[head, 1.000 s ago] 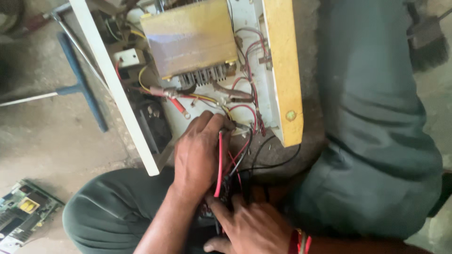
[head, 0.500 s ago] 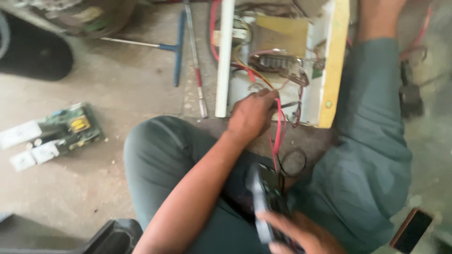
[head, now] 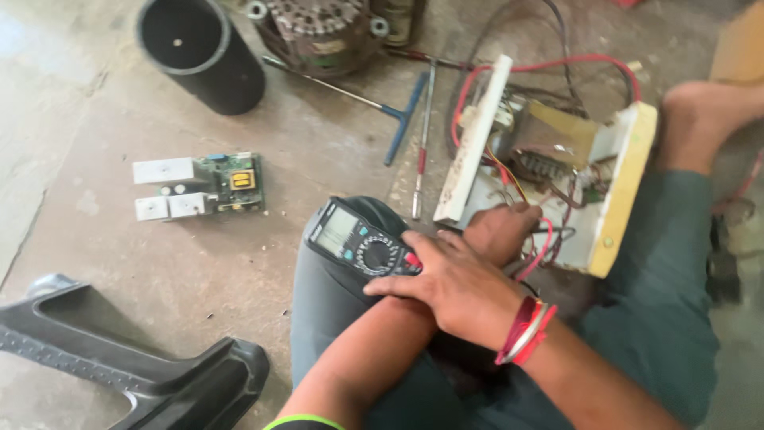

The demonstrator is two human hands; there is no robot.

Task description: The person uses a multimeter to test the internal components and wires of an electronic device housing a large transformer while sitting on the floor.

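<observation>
A dark multimeter (head: 356, 239) with a grey screen and a round dial lies on my left knee. My right hand (head: 454, 283), with red bands at the wrist, rests over its lower end, fingers at the dial. My left hand (head: 500, 231) reaches under my right arm into an opened white-cased device (head: 617, 195), closed around a red lead (head: 541, 251) among the wiring. Inside the case sit a yellowish transformer block (head: 561, 135) and red and black wires. The tip of the lead is hidden by my fingers.
On the concrete floor lie a green circuit board with white blocks (head: 199, 185), a blue T-handle tool (head: 398, 119), a thin screwdriver (head: 422, 151), a black pipe section (head: 199, 52), a motor stator (head: 318, 32) and a black plastic part (head: 143, 374).
My right hand has brought the multimeter up from my lap onto my left knee. My left hand stays in the device's wiring. The view has pulled back and swung left.
</observation>
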